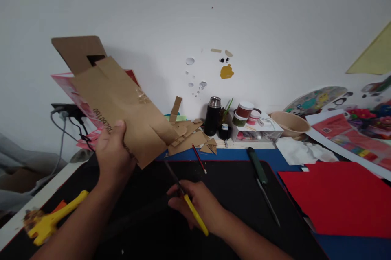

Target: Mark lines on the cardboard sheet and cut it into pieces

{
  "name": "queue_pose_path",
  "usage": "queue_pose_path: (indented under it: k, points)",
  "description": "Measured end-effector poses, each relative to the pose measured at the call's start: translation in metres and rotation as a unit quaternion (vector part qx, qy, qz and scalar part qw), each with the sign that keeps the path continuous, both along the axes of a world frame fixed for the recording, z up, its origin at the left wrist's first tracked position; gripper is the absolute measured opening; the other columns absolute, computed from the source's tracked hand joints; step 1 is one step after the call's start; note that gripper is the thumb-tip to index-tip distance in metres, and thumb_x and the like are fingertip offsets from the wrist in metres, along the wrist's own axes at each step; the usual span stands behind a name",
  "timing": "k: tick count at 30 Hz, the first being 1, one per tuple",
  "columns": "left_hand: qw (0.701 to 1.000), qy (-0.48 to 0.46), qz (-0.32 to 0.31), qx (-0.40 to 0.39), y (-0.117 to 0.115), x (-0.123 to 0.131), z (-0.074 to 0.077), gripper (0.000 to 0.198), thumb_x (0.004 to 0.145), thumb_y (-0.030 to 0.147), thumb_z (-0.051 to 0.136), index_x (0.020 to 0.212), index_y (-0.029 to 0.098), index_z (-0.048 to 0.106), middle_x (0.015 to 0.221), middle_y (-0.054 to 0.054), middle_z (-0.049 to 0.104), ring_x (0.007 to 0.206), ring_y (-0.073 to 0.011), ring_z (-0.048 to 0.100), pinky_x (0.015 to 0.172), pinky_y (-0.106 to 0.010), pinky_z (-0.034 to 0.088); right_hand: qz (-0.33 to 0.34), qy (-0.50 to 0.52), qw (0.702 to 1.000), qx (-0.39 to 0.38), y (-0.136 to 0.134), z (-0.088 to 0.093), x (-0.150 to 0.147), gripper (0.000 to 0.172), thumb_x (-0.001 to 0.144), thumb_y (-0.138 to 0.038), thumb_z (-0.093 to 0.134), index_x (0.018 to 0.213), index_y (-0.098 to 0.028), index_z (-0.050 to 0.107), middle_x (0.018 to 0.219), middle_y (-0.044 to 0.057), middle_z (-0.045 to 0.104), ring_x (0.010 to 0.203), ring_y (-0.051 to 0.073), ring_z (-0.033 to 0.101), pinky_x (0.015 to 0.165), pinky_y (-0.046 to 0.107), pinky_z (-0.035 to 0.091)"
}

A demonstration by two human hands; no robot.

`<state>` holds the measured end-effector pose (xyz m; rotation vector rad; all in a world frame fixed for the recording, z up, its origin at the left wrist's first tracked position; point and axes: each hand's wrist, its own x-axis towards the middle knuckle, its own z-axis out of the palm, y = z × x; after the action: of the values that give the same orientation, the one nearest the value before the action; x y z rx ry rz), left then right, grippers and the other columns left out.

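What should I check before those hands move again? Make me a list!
1. Left-hand grip holds the cardboard: ok, thumb on the printed side.
2. Right-hand grip holds the yellow-handled tool: ok.
3. Left thumb away from the tool's tip: ok, there is a gap.
4. Tool's tip clear of the cardboard: cannot tell; it looks close to the lower edge.
5. Green-handled tool put away: not ok, it lies on the black mat.
6. Black flask standing upright: ok.
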<state>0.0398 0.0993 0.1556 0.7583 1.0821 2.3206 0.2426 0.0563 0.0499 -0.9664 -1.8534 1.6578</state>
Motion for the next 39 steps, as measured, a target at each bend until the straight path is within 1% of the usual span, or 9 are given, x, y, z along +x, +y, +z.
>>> queue_pose_path:
  k: [3,5,9,11,16,22,30,34,39]
  points:
    - [0.999,-0.026,0.026,0.022,0.001,-0.009,0.007,0.028,0.083,0.029,0.081,0.104,0.015,0.069,0.091,0.000,0.076,0.076,-0.0141,0.070,0.085,-0.029,0.064,-0.064,0.046,0.997,-0.027,0.005,-0.006,-0.001,0.045,0.091,-0.058,0.073,0.109,-0.018,0.071,0.056,-0.009,0.053,0.035,0.009,0.049,0.032,0.017,0.034]
    - [0.999,-0.034,0.011,-0.002,0.001,-0.011,0.005,0.028,0.083,0.030,0.081,0.104,0.015,0.069,0.088,0.000,0.076,0.076,-0.0161,0.072,0.089,-0.034,0.065,-0.112,0.095,0.988,-0.048,0.011,-0.007,0.002,0.056,0.089,-0.070,0.070,0.110,-0.018,0.067,0.048,-0.012,0.045,0.032,0.010,0.045,0.031,0.018,0.033]
    - [0.978,-0.012,-0.144,-0.149,0.001,-0.002,-0.010,0.035,0.072,0.036,0.088,0.098,0.017,0.072,0.077,-0.003,0.076,0.079,-0.0263,0.077,0.078,-0.038,0.068,-0.175,0.194,0.965,-0.029,0.026,0.003,0.013,0.062,0.090,-0.074,0.070,0.111,-0.016,0.064,0.045,-0.013,0.044,0.031,0.010,0.045,0.034,0.019,0.036]
    - [0.962,0.001,-0.196,-0.188,0.002,0.006,-0.019,0.039,0.069,0.040,0.088,0.097,0.018,0.073,0.077,-0.004,0.077,0.079,-0.0287,0.078,0.070,-0.037,0.067,-0.207,0.232,0.950,-0.014,0.031,0.010,0.018,0.059,0.091,-0.071,0.071,0.110,-0.015,0.064,0.046,-0.013,0.045,0.031,0.010,0.045,0.035,0.020,0.038]
    - [0.949,0.028,-0.232,-0.212,-0.001,0.019,-0.037,0.046,0.070,0.047,0.088,0.101,0.016,0.075,0.079,-0.006,0.079,0.069,-0.0264,0.077,0.059,-0.032,0.062,-0.182,0.237,0.954,-0.034,0.037,0.018,0.025,0.062,0.087,-0.069,0.076,0.115,-0.016,0.060,0.045,-0.013,0.047,0.030,0.011,0.047,0.035,0.021,0.040]
    - [0.933,0.055,-0.266,-0.235,-0.004,0.025,-0.046,0.043,0.074,0.050,0.087,0.100,0.018,0.075,0.074,-0.003,0.078,0.061,-0.0231,0.074,0.055,-0.030,0.059,-0.169,0.199,0.963,-0.059,0.034,0.012,0.021,0.058,0.081,-0.068,0.081,0.102,-0.023,0.051,0.043,-0.016,0.046,0.030,0.011,0.046,0.034,0.020,0.036]
    - [0.922,0.027,-0.280,-0.267,-0.010,0.032,-0.034,0.041,0.068,0.047,0.088,0.093,0.017,0.073,0.070,-0.006,0.077,0.061,-0.0255,0.073,0.052,-0.031,0.057,-0.177,0.148,0.973,-0.007,0.037,0.010,0.025,0.044,0.087,-0.058,0.077,0.097,-0.025,0.049,0.047,-0.014,0.050,0.031,0.010,0.047,0.035,0.018,0.032]
    - [0.918,0.005,-0.274,-0.286,-0.015,0.039,-0.026,0.039,0.068,0.044,0.086,0.093,0.015,0.074,0.073,-0.007,0.078,0.057,-0.0228,0.070,0.051,-0.030,0.055,-0.184,0.146,0.972,0.000,0.038,0.010,0.027,0.042,0.086,-0.055,0.077,0.097,-0.024,0.050,0.048,-0.014,0.049,0.032,0.010,0.046,0.036,0.018,0.031]
    - [0.908,-0.032,-0.283,-0.307,-0.015,0.040,-0.032,0.035,0.069,0.042,0.085,0.088,0.014,0.076,0.072,-0.011,0.078,0.054,-0.0237,0.070,0.047,-0.030,0.054,-0.185,0.145,0.972,0.008,0.039,0.010,0.027,0.039,0.088,-0.052,0.076,0.100,-0.023,0.052,0.050,-0.013,0.050,0.033,0.010,0.046,0.036,0.019,0.030]
